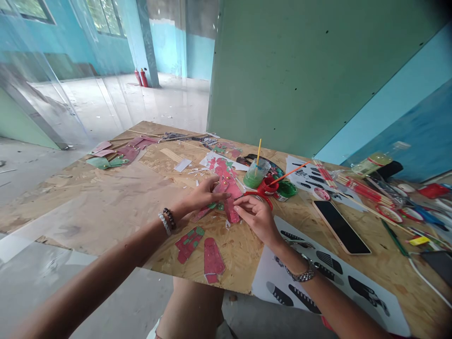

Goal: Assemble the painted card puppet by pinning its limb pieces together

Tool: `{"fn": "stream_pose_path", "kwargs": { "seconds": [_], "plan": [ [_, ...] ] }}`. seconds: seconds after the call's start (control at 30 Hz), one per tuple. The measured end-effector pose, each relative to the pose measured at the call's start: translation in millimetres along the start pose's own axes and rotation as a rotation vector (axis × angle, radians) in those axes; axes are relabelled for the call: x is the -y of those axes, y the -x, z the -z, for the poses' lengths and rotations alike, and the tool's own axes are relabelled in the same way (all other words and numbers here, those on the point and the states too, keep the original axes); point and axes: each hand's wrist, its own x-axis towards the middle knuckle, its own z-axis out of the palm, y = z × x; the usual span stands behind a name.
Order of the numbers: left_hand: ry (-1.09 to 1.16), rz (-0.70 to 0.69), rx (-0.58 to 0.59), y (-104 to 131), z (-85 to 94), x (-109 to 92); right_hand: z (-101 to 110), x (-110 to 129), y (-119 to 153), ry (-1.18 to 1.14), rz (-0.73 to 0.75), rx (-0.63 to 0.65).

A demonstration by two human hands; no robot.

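A red-and-green painted paper figure (232, 197), made of joined cut-outs with small brass-coloured fasteners, lies at the near middle of the table. My left hand (202, 197) reaches over it from the left, its fingers and thumb holding the figure's left side. At the right edge of the figure, my right hand (257, 217) pinches with thumb and fingertips; any small piece between them is too hidden to make out. Two loose painted cut-outs lie closer to me: a red-and-green one (189, 244) and a red one (213, 261).
Red scissors handles (263, 197) sit behind my right hand, near a red paint pot (267, 186), a green paint pot (285, 190) and a cup of green water (256, 173). Rightward are a phone (342, 227) and a printed sheet (268, 263). More cut-outs (127, 153) lie far left.
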Motion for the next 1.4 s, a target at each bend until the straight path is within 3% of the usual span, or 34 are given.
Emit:
{"fn": "stream_pose_path", "kwargs": {
  "seconds": [0.13, 0.23, 0.33, 0.43, 0.6, 0.9, 1.2, 1.4],
  "plan": [
    [0.054, 0.035, -0.027, 0, 3.6, 0, 4, 6, 3, 0.122, 0.121, -0.085],
    [0.114, 0.033, -0.039, 1, 7.7, 0, 7, 8, 2, 0.425, 0.298, -0.145],
    [0.192, 0.043, -0.049, 1, 11.4, 2, 6, 7, 0, 0.793, 0.457, -0.121],
    [0.261, 0.04, -0.085, 1, 13.4, 3, 2, 4, 1, 1.008, 0.495, -0.061],
    [0.221, 0.024, -0.135, 0, 12.9, -2, -4, 1, 6, 1.073, 0.486, -0.036],
    [0.21, 0.079, -0.077, 2, 11.7, -6, -5, -4, 3, 0.738, 0.351, -0.092],
    [0.188, 0.091, -0.076, 1, 13.2, -5, 6, 9, 2, -0.024, 0.015, -0.179],
    [0.163, 0.068, -0.046, -1, 12.4, 2, 8, 13, 1, -0.142, 0.053, -0.081]
  ]
}}
